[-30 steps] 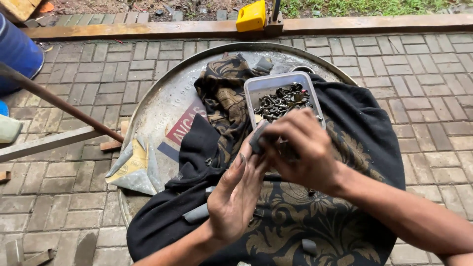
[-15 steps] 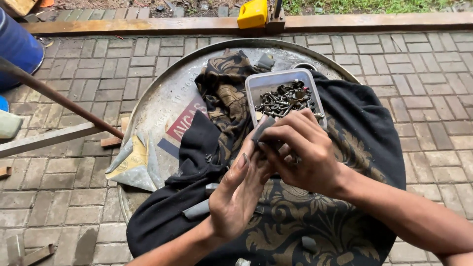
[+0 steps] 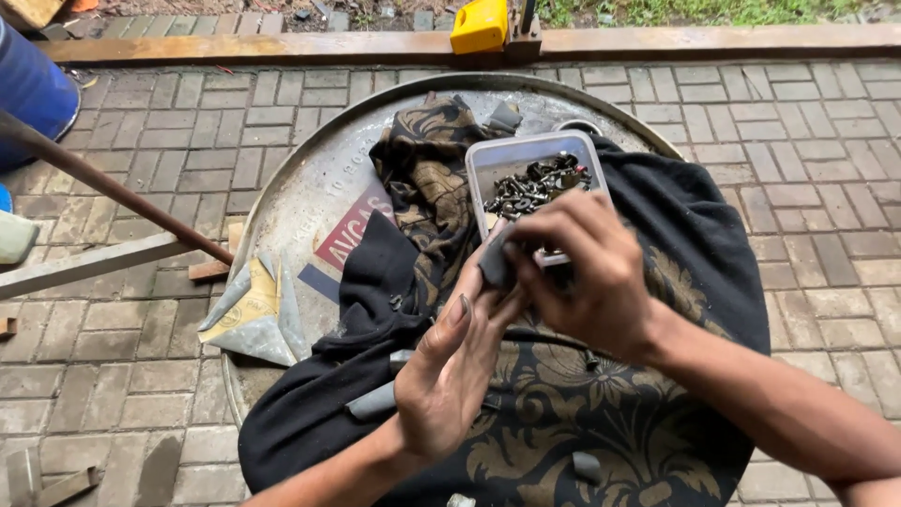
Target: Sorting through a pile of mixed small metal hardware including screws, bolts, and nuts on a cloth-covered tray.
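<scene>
Both hands meet just right of the frame's centre over a black cloth with a gold floral pattern (image 3: 582, 441), which is spread across a round metal drum lid (image 3: 310, 188) serving as the tabletop; the right hand (image 3: 582, 272) is clenched around a small dark grey piece (image 3: 495, 266), pinching it from above; the left hand (image 3: 455, 366) reaches up from below, its fingers touching the same piece, thumb raised; just above the hands sits a clear plastic tub (image 3: 497, 160) holding dark metal screws and bits (image 3: 540, 183); a torn foil wrapper (image 3: 249, 314) lies at the lid's left edge; grey brick paving (image 3: 141, 150) surrounds it; a yellow object (image 3: 479, 26) sits at the upper edge of the frame.
</scene>
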